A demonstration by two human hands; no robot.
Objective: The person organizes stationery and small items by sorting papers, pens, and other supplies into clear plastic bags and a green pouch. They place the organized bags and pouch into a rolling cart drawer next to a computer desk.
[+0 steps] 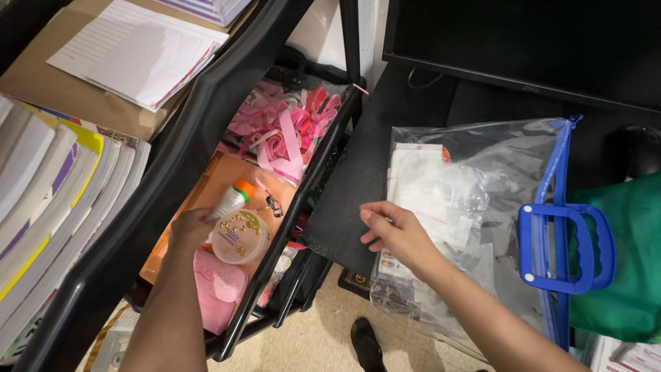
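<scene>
My left hand (191, 229) reaches into a black wire cart basket (323, 148) and closes on a small white bottle with an orange cap (232, 199). Beside it lies a round cream-coloured tub (241, 238), and a pink pouch (219, 284) sits just below. My right hand (397, 233) hovers with fingers loosely apart over the edge of a black desk, holding nothing. It is next to a clear plastic zip bag (475, 200) with blue trim and a blue handle (564, 248), filled with white packets.
Pink ribbons (282, 127) fill the far end of the basket over an orange sheet (227, 176). Stacked books (55, 193) and lined papers (138, 52) lie at left. A dark monitor (523, 41) stands behind the desk, a green bag (633, 255) at right, a black shoe (366, 344) on the floor.
</scene>
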